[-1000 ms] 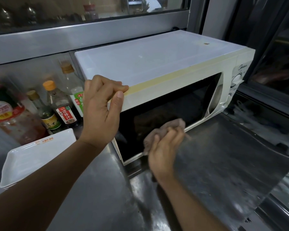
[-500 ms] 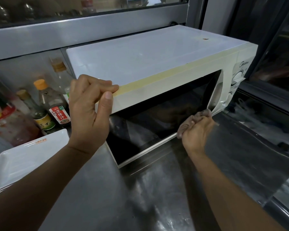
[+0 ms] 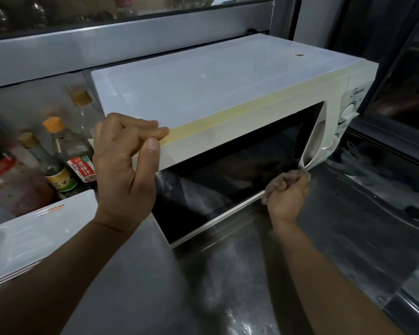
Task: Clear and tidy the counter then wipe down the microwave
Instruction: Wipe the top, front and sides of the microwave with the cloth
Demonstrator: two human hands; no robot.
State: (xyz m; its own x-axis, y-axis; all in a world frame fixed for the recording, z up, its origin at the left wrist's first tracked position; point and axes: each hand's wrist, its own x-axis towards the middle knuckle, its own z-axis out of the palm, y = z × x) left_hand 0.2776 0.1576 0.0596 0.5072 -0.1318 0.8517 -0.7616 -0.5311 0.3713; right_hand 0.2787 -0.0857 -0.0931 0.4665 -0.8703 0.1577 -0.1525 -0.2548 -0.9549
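A white microwave [image 3: 215,93] stands on the steel counter [image 3: 155,286], its dark glass door facing me. My left hand [image 3: 124,170] grips the microwave's top front left corner, fingers curled over the yellowed top edge and thumb on the front. My right hand [image 3: 287,197] holds a bunched greyish-brown cloth [image 3: 279,182] and presses it against the lower right corner of the door, just below the door handle [image 3: 317,139].
Several sauce bottles [image 3: 58,160] stand against the back wall to the left of the microwave. White rectangular plates [image 3: 32,235] are stacked at the left counter edge. Dark glass panels and a metal ledge [image 3: 385,151] lie to the right.
My right hand has slid the cloth rightward along the bottom of the door, from its lower middle to its lower right corner. My left hand keeps the same hold on the corner.
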